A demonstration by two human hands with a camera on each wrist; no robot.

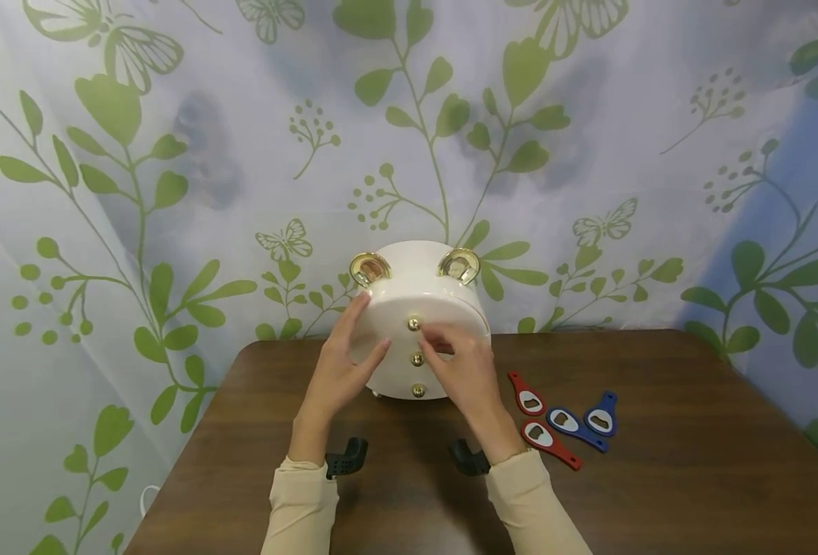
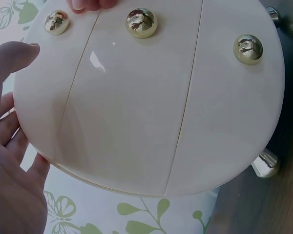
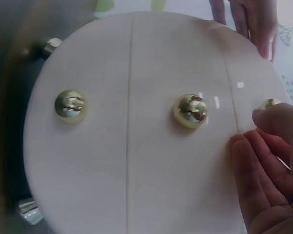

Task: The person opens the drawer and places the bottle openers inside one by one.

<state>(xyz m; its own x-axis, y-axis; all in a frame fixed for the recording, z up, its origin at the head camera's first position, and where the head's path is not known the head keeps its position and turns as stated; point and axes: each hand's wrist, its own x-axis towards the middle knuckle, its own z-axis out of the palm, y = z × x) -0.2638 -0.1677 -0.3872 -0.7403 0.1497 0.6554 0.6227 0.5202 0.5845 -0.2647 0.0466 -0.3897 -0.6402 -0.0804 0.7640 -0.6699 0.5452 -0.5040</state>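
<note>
A white rounded box (image 1: 389, 324) stands upright with three drawer fronts, marked by seams. Three round gold knobs run down it: top (image 1: 414, 324), middle (image 1: 418, 359) and bottom (image 1: 419, 391). My left hand (image 1: 339, 378) is at its upper left edge, the fingers (image 2: 18, 143) along the rim and the thumb (image 2: 14, 56) spread away in front. Beside the top knob is my right hand (image 1: 466, 366), its thumb (image 3: 278, 119) overlapping that knob in the right wrist view. Its bent fingers (image 3: 246, 161) lie close to the front, not wrapped round the knob.
Two gold-rimmed ear shapes (image 1: 459, 267) top the box, and short silvery feet (image 2: 266, 163) hold it up. On the brown wooden table (image 1: 672, 432), right of the box, lie two red bottle openers (image 1: 550, 445) and two blue bottle openers (image 1: 600, 416). A leaf-patterned cloth (image 1: 242, 231) hangs behind.
</note>
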